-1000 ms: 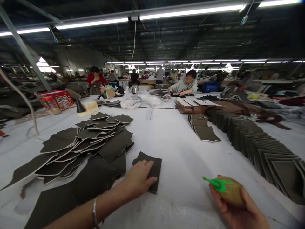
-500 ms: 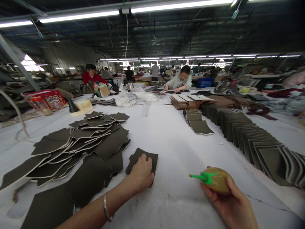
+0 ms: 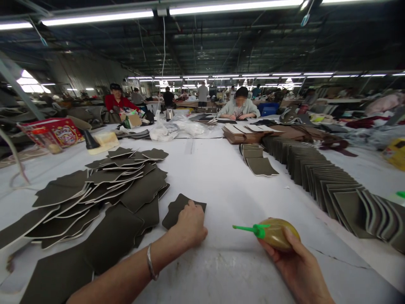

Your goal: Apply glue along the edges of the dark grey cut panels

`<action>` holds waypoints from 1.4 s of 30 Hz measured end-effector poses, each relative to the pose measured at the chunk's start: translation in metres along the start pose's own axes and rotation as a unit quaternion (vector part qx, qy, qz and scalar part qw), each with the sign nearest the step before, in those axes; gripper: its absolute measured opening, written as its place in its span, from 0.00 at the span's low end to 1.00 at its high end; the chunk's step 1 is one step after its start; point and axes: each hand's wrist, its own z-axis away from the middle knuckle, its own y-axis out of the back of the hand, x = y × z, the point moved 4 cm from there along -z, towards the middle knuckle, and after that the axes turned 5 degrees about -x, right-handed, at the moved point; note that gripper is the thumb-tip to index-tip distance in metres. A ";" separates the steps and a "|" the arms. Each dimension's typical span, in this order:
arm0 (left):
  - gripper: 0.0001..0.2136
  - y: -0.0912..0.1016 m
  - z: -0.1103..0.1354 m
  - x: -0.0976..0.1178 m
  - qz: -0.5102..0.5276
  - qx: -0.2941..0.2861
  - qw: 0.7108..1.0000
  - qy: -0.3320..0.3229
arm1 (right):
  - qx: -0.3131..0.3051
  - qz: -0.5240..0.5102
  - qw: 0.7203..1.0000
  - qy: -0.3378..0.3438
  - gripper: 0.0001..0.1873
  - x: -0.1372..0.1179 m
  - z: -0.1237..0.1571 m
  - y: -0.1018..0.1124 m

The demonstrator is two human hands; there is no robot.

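Observation:
My left hand (image 3: 191, 223), a silver bangle at its wrist, has its fingers curled and closed on the right part of a dark olive padded piece (image 3: 176, 211) lying flat on the table. Just left of it spreads a loose heap of similar pale-edged pieces (image 3: 117, 228). My right hand (image 3: 292, 261) is wrapped round a rounded squeeze bottle (image 3: 280, 234) of yellowish-brown liquid. The bottle lies tilted on its side above the tabletop, its thin green nozzle pointing left toward my left hand, apart from the piece.
On the right runs a long row of overlapping olive pieces (image 3: 319, 177), with a small stack (image 3: 261, 166) beside it. Brown pieces (image 3: 238, 136) are piled behind. A black-handled brush (image 3: 91, 141) lies back left. Two people work across the white table (image 3: 209, 169).
The bottle has moved left, nearer my left hand, and its nozzle now points more plainly left. My left hand's fingers are more tightly curled at the piece. The view has shifted slightly.

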 end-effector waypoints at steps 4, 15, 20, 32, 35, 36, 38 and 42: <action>0.16 0.001 -0.006 0.003 -0.023 0.003 1.000 -0.011 | 0.003 0.016 1.000 0.000 0.19 -0.001 0.001 0.003; 0.26 -0.007 0.028 -0.027 0.010 -0.006 0.988 -0.157 | -0.059 0.214 0.969 0.110 0.29 0.004 0.017 -0.020; 0.24 -0.009 0.025 -0.024 0.014 -0.004 0.988 -0.151 | -0.037 0.395 0.894 0.208 0.30 0.002 0.038 -0.058; 0.22 -0.011 0.026 -0.027 0.067 -0.016 0.983 -0.168 | -0.052 0.576 0.753 0.314 0.29 0.012 0.040 -0.080; 0.23 -0.011 0.026 -0.028 0.085 -0.016 0.981 -0.171 | -0.029 0.592 0.747 0.301 0.28 0.014 0.046 -0.085; 0.23 -0.011 0.027 -0.028 0.091 -0.016 0.981 -0.173 | -0.024 0.590 0.753 0.290 0.28 0.014 0.047 -0.086; 0.23 -0.012 0.027 -0.029 0.098 -0.014 0.980 -0.174 | -0.017 0.574 0.775 0.264 0.28 0.015 0.047 -0.087; 0.23 -0.014 0.027 -0.030 0.099 -0.014 0.980 -0.174 | 0.008 0.548 0.800 0.246 0.31 0.011 0.042 -0.086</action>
